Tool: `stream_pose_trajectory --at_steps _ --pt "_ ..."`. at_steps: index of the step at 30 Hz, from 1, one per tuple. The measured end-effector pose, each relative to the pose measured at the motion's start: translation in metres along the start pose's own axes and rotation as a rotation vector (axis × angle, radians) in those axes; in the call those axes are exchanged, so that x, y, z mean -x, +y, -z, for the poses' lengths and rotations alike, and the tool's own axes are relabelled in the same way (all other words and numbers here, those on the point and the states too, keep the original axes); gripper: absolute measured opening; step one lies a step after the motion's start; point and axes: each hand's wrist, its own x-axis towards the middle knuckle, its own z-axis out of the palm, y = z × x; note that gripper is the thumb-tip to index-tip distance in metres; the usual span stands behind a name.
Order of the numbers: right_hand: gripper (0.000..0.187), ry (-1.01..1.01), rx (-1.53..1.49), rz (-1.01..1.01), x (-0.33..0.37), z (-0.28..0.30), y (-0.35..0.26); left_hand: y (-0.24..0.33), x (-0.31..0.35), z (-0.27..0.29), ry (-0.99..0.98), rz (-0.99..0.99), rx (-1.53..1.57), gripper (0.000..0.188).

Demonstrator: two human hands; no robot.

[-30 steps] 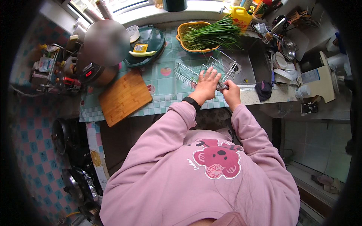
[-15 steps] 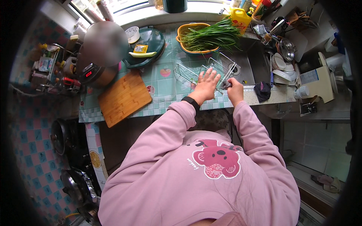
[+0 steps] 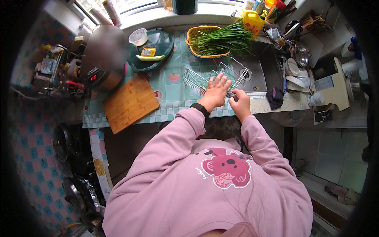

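A silver wire rack [image 3: 193, 80] lies on the tiled counter and reaches over the sink's near-left edge. My left hand [image 3: 215, 91] rests on it with fingers spread, wearing a black wristband. Just to the right, my right hand [image 3: 240, 103] pinches a crumpled dark grey cloth [image 3: 231, 95] against the rack's near right part. My fingers hide much of the cloth. Beyond the rack, a yellow basket [image 3: 189, 34] holds a heap of long green chives [image 3: 221, 41].
On the left lie a wooden cutting board [image 3: 131, 103] and a dark green lid [image 3: 167, 43]. The metal sink [image 3: 258, 75] is on the right, with a dark rag [image 3: 275, 97] on its front ledge and stacked white bowls [image 3: 293, 68] beyond. A rice cooker [image 3: 100, 79] stands far left.
My right hand has moved left and slightly nearer to me, taking the grey cloth along the rack toward my left hand. My left hand keeps its place on the rack.
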Motion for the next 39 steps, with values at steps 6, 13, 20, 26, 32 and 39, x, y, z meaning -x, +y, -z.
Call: stream_pose_trajectory --at_steps 6,13,20,26,32,39 --pt "0.011 -0.048 -0.088 -0.134 -0.009 0.001 0.018 0.002 0.000 0.001 -0.014 0.010 -0.010 0.082" --pt "0.009 -0.011 -0.188 -0.271 -0.019 -0.003 0.026 0.001 -0.001 -0.003 0.001 0.006 -0.024 0.083" --pt "0.012 -0.081 -0.087 -0.238 -0.023 0.001 0.026 0.001 0.000 -0.005 0.014 0.002 -0.014 0.080" --pt "0.011 -0.116 -0.305 -0.404 -0.010 -0.006 0.022 0.000 0.000 -0.003 0.033 -0.004 -0.018 0.079" --pt "0.011 -0.068 -0.177 -0.319 -0.021 -0.001 0.023 0.002 0.000 -0.003 0.011 0.008 0.008 0.081" --pt "0.012 -0.113 -0.286 -0.404 -0.011 -0.009 0.028 0.001 -0.002 -0.003 0.009 0.003 -0.029 0.082"
